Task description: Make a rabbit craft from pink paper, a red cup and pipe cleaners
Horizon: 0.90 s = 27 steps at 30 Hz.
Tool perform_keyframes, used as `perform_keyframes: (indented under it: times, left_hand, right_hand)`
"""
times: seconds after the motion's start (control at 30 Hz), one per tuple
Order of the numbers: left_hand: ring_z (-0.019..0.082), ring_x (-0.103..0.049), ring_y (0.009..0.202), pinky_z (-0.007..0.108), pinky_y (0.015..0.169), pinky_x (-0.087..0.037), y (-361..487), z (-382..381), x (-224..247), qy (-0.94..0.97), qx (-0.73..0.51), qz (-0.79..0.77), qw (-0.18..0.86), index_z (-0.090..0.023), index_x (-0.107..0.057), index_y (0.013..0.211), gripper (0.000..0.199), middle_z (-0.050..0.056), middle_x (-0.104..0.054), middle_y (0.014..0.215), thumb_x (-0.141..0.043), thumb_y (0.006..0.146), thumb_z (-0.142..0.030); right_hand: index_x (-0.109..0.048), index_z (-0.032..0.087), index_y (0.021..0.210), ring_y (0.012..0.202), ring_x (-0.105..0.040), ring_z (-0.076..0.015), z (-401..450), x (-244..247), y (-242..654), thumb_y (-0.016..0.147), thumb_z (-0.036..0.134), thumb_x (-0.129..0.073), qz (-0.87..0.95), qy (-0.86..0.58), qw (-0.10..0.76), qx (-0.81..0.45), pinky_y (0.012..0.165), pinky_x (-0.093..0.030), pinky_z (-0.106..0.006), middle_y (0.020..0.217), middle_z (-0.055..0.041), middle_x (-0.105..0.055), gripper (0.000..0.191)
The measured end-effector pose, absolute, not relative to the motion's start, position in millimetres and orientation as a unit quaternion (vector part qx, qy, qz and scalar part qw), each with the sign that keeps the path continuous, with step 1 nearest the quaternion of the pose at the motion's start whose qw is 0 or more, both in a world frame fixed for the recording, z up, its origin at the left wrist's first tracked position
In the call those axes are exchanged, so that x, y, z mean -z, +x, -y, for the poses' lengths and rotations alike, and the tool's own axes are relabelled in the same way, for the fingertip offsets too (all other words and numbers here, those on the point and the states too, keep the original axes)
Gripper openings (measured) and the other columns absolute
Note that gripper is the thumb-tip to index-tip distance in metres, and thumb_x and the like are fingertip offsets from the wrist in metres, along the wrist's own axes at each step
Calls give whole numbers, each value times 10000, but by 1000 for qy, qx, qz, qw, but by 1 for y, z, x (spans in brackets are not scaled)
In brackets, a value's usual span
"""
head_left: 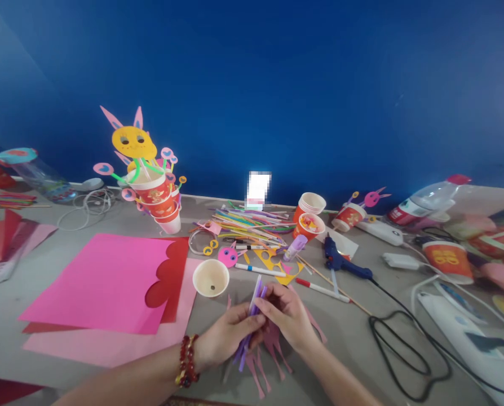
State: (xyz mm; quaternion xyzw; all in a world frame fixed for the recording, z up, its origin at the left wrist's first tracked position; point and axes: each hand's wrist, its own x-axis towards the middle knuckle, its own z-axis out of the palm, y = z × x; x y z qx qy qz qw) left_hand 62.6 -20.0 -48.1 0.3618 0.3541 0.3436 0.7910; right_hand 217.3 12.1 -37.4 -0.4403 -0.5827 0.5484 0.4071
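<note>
Purple and white drinking straws are bunched between my two hands, slanting up and to the right. My left hand, with red bead bracelets at the wrist, grips them from the left, thumb on top. My right hand pinches the same straws from the right. Beneath my hands lie pink paper cut-outs with long thin strips. Close to my left hand stands a paper cup with a small dark hole in its bottom. A pink face cut-out with eyes and ears lies just behind the cup.
Pink paper sheets cover the left side. Many loose straws lie at the back, near stacked cups. Decorated cups stand back left. A blue glue gun with a black cord, plus a bottle, lie right.
</note>
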Motion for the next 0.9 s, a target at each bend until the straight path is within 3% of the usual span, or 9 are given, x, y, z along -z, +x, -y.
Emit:
perform_keyframes:
  times: [0.2, 0.37, 0.53, 0.7, 0.9]
  left_hand:
    - [56, -322, 383, 202, 406, -236, 62, 21, 47, 319, -328, -331, 825, -185, -526, 843, 398, -78, -459, 501, -639, 786, -563]
    - [99, -389, 429, 225, 425, -274, 60, 18, 44, 331, -341, -382, 793, -161, -562, 694, 550, -12, -491, 502, -352, 896, -627]
    - [139, -477, 551, 244, 519, -376, 57, 16, 47, 335, -376, -433, 747, -170, -624, 788, 441, 26, -595, 676, -417, 892, -545]
    - [199, -554, 793, 286, 756, -457, 56, 20, 43, 487, -396, -452, 634, -178, -668, 913, 403, 50, -650, 839, -452, 915, -518]
    - [159, -507, 728, 260, 717, -438, 59, 22, 40, 563, -392, -432, 586, -156, -645, 966, 419, 29, -604, 782, -395, 963, -491]
  right_hand:
    - [-559, 188, 682, 580, -470, -122, -13, 36, 217, 791, 391, -698, 598, -427, 414, -536, 555, -408, -224, 633, 34, -500, 269]
    - [-584, 191, 723, 568, -519, -129, -13, 34, 217, 805, 423, -688, 568, -421, 412, -575, 562, -448, -238, 638, 25, -537, 267]
    - [-558, 200, 733, 503, -516, -124, -15, 39, 221, 792, 463, -698, 516, -446, 420, -599, 497, -449, -235, 603, 33, -534, 304]
    - [-586, 185, 717, 570, -484, -128, -16, 41, 224, 788, 413, -684, 574, -471, 445, -501, 541, -427, -229, 638, 18, -530, 258]
    - [-565, 184, 718, 589, -472, -133, -13, 39, 219, 829, 347, -620, 603, -472, 440, -468, 555, -402, -228, 654, 16, -518, 205]
